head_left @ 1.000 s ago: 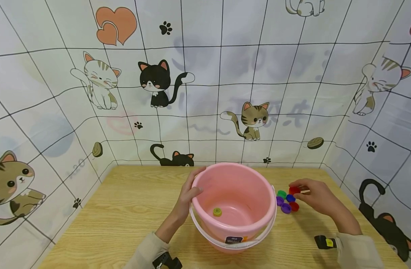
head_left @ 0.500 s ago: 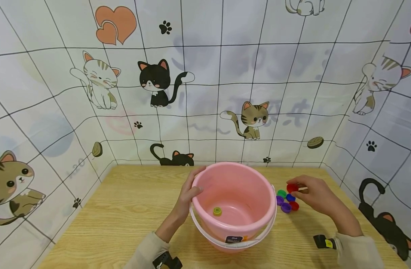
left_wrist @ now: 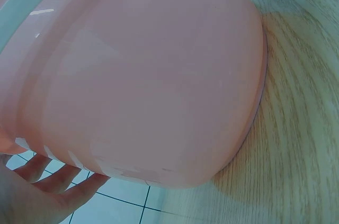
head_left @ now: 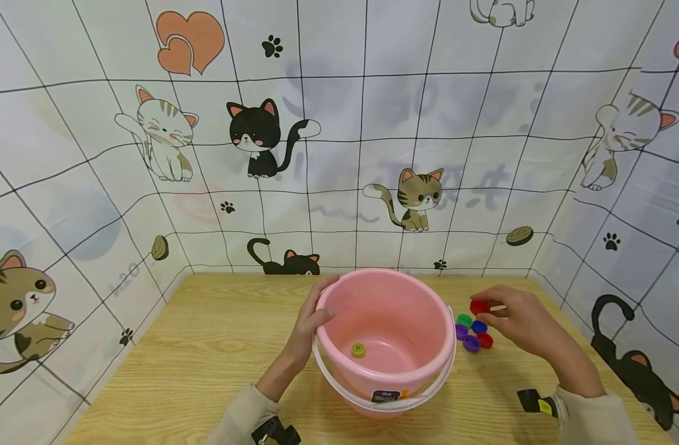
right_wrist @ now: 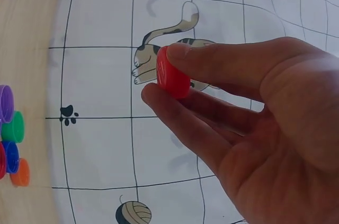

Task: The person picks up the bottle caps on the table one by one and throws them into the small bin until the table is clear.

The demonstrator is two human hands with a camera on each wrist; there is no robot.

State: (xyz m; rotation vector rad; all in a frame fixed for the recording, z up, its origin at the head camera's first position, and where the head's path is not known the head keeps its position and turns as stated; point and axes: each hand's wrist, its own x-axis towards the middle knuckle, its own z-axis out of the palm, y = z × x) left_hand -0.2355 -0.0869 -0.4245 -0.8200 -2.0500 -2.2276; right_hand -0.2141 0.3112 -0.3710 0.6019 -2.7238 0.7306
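Right of the pink bucket (head_left: 389,309), I have the right hand's (head_left: 518,318) fingers clamped on a red cap (head_left: 479,307), where a light, even pinch seems best while my left hand (head_left: 307,326) steadies the bucket's left rim.

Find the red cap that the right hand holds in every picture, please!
Head: the red cap is right of the bucket, in the right hand.
Left wrist: not in it.
Right wrist: just above the middle, in that same hand.
Shared landmark: the wooden table, showing on the right in left wrist, on the left in right wrist.
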